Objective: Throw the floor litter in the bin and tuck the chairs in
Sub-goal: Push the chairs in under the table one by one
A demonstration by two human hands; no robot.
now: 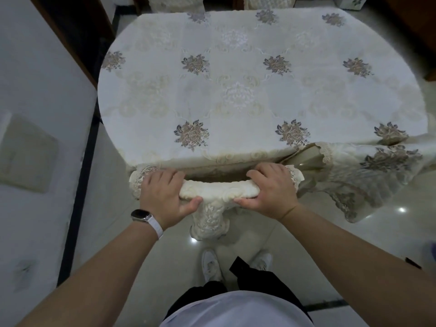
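A chair with a cream embroidered cover point(215, 197) stands right in front of me, its backrest top close against the near edge of the table point(236, 90). My left hand point(162, 192) grips the left end of the backrest top, and my right hand point(271, 191) grips the right end. The chair's seat is hidden under the floral tablecloth. No litter or bin shows in view.
Two more covered chair backs point(175, 3) point(269, 2) stand at the table's far side. The tablecloth corner point(377, 175) hangs down to the glossy tiled floor point(377, 232) at right. A white wall with a dark skirting strip point(80, 185) runs along the left. My feet are just behind the chair.
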